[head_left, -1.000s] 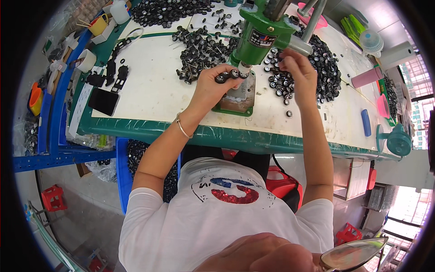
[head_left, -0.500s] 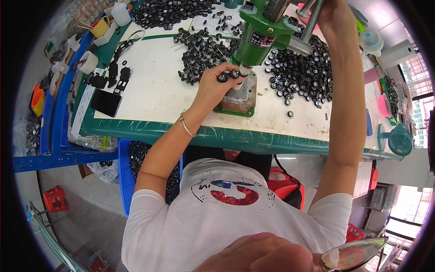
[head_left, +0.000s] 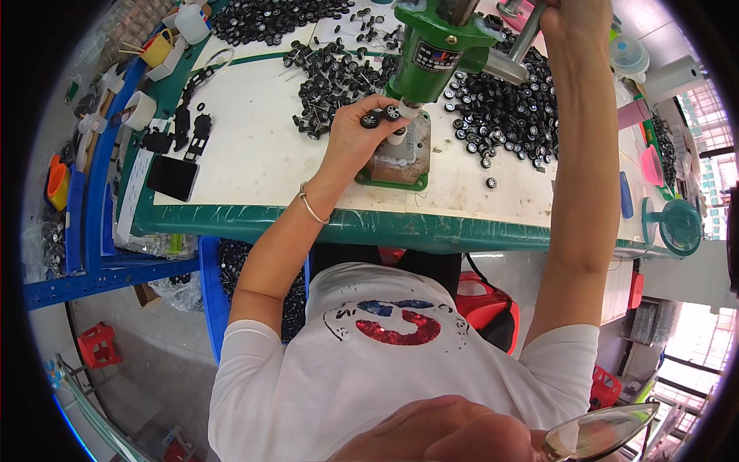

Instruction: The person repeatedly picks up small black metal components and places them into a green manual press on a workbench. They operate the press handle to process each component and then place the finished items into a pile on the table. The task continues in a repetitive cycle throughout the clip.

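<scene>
A wheel axle [head_left: 382,116] is pinched in the left hand [head_left: 360,135] under the green press [head_left: 435,52], lying crosswise; the right hand [head_left: 573,15] is closed on the lever [head_left: 517,48] above.

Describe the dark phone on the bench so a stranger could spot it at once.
Start at the green press in the middle of the white bench, then look far left toward the bench's green edge. The phone lies flat there, just below some small black parts. Unlike the heaps of little wheels, it is one plain dark rectangle.
</scene>
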Motion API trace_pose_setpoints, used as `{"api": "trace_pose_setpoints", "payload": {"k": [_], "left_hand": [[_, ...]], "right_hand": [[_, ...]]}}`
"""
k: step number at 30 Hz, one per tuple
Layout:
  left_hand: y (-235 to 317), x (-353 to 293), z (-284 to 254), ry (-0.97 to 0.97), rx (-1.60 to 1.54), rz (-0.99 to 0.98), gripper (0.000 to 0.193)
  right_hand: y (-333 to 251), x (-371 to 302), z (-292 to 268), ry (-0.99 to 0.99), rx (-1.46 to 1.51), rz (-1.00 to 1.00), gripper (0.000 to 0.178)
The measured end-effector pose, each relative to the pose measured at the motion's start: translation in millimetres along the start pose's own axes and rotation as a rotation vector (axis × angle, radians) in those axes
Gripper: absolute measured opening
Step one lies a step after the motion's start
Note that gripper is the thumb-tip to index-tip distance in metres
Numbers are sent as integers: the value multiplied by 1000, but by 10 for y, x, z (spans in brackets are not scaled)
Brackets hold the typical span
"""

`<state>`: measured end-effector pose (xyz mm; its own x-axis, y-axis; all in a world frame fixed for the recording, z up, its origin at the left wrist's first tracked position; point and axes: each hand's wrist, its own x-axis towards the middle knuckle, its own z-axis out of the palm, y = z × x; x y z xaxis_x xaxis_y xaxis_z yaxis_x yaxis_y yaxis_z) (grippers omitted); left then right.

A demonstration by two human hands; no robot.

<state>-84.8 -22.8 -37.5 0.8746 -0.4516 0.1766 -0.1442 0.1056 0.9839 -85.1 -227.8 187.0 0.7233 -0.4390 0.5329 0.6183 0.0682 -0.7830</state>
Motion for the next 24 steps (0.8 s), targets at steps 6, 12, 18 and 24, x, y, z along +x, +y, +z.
{"api": "trace_pose_setpoints", "payload": {"k": [6,12,18,24], "left_hand": [[-60,10,20,10,8,98,18],[-59,-7,39,21,21,63,20],[-102,-24,14,10,59,97,22],[44,-102,74,51,-55,-8,29]], "right_hand": [[-176,-407,218,-39,-52,-275,28],[-279,-638,200,-112,337,-242,35],[-248,-785,56,-462,128,-486,29],[-174,-787,169,-110,-58,-524,33]]}}
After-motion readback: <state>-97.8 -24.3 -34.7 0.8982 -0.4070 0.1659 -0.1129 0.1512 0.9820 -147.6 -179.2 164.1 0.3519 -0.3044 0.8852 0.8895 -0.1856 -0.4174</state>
